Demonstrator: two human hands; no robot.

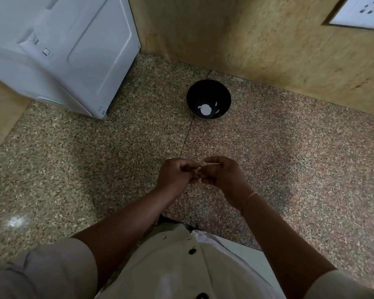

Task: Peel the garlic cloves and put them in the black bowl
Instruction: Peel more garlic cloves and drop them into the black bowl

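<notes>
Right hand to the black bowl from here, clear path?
Probably yes. Only bare counter lies between the right hand and the open-topped black bowl. One catch: it and the left hand both pinch the garlic clove, so one would need to let go first.

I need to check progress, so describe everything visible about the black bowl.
The black bowl is small, round and deep, glossy inside, with a thin paler rim. It stands upright on the speckled stone counter near the tan wall. A few pale pieces, likely peeled garlic, lie at its bottom. Nothing else touches it.
</notes>
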